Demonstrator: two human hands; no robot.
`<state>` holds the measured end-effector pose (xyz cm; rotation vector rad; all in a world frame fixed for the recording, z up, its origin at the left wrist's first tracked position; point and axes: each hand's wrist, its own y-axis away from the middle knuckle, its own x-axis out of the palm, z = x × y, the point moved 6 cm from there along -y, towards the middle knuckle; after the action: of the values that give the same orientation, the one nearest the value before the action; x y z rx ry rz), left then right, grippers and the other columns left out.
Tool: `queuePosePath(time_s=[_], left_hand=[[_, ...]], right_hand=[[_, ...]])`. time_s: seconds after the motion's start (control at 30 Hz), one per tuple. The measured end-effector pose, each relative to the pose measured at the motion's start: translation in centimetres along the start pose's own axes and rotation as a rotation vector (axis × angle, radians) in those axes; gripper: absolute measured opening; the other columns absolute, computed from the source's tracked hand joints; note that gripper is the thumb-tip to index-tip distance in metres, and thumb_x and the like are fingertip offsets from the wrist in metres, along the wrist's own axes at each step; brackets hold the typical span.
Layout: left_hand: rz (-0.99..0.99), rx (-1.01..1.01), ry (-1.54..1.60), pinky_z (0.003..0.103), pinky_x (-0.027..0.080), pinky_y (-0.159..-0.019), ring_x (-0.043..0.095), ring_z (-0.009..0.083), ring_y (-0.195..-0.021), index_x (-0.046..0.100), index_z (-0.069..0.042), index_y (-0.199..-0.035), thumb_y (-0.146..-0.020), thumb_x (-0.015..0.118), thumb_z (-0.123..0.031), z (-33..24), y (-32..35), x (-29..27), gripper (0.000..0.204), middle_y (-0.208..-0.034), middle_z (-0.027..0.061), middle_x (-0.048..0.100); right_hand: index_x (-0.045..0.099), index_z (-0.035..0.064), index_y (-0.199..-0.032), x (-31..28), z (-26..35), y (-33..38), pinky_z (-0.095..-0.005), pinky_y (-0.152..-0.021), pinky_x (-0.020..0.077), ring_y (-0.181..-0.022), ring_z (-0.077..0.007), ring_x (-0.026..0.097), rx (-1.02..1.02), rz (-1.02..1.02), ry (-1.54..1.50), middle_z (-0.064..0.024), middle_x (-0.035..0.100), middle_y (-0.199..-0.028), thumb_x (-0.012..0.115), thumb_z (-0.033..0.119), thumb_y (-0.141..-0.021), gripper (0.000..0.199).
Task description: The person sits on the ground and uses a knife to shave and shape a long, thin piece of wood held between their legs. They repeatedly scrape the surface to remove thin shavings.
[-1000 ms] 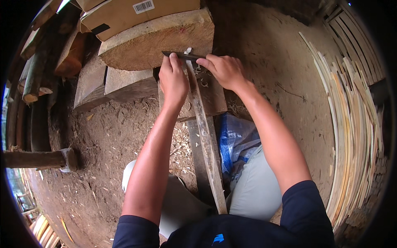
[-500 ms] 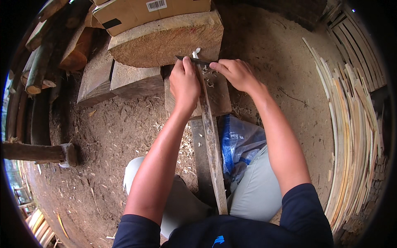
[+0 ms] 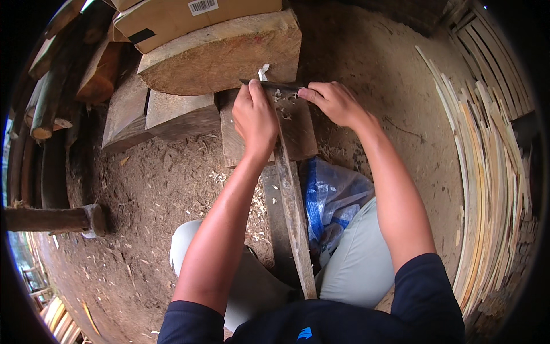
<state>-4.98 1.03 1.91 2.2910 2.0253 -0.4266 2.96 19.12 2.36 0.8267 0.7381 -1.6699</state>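
Dirt floor [image 3: 172, 189] strewn with shavings, logs stacked behind: shaving a wood strip.

Left hand [image 3: 255, 117] and right hand [image 3: 335, 103] each have fingers closed round an end of a dark blade [image 3: 275, 86], held across the long wood strip [image 3: 289, 195] lying on a block [image 3: 298, 129]. A slip could likely bring the edge toward the knees.
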Motion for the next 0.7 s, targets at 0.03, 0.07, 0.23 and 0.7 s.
queuePosePath(time_s=[0.03, 0.07, 0.23, 0.7], left_hand=[[-0.004, -0.013, -0.004, 0.048, 0.044, -0.071, 0.062, 0.04, -0.073, 0.06, 0.002, -0.085, -0.103, 0.041, -0.038, 0.0, 0.0, 0.1, 0.048, -0.075, 0.0211, 0.064], [-0.008, -0.026, -0.008, 0.048, 0.044, -0.071, 0.062, 0.0406, -0.073, 0.06, 0.002, -0.085, -0.103, 0.041, -0.037, 0.0, 0.0, 0.2, 0.047, -0.075, 0.0215, 0.064], [-0.013, -0.018, -0.061, 0.05, 0.044, -0.073, 0.062, 0.0427, -0.077, 0.06, 0.002, -0.087, -0.104, 0.04, -0.037, 0.0, -0.2, 0.5, 0.047, -0.078, 0.023, 0.065], [0.027, 0.021, -0.147, 0.047, 0.046, -0.08, 0.064, 0.0427, -0.088, 0.062, 0.001, -0.095, -0.104, 0.041, -0.039, -1.2, -2.0, -0.3, 0.047, -0.089, 0.024, 0.067]], right_hand=[[0.063, 0.0019, -0.084, -0.1, 0.0, -0.2, -0.0499, -0.07, 0.046, -0.081, -0.0444, 0.062, -0.023, -0.013, 0.022, -0.0225, 0.064, -0.077, 0.052, 0.057, -0.098, 0.057], [0.064, 0.0021, -0.084, -0.3, 0.1, -0.3, -0.0503, -0.071, 0.0464, -0.083, -0.0443, 0.063, -0.046, -0.025, 0.044, -0.0225, 0.065, -0.078, 0.051, 0.057, -0.098, 0.058], [0.065, 0.0035, -0.084, -0.6, 0.3, -0.5, -0.0512, -0.074, 0.0483, -0.087, -0.0437, 0.064, -0.065, -0.086, 0.154, -0.0214, 0.067, -0.082, 0.049, 0.058, -0.098, 0.058], [0.066, 0.0018, -0.088, 0.3, 0.1, -2.2, -0.0502, -0.079, 0.0483, -0.09, -0.0435, 0.064, 0.009, -0.052, 0.033, -0.0223, 0.067, -0.085, 0.047, 0.06, -0.098, 0.062]])
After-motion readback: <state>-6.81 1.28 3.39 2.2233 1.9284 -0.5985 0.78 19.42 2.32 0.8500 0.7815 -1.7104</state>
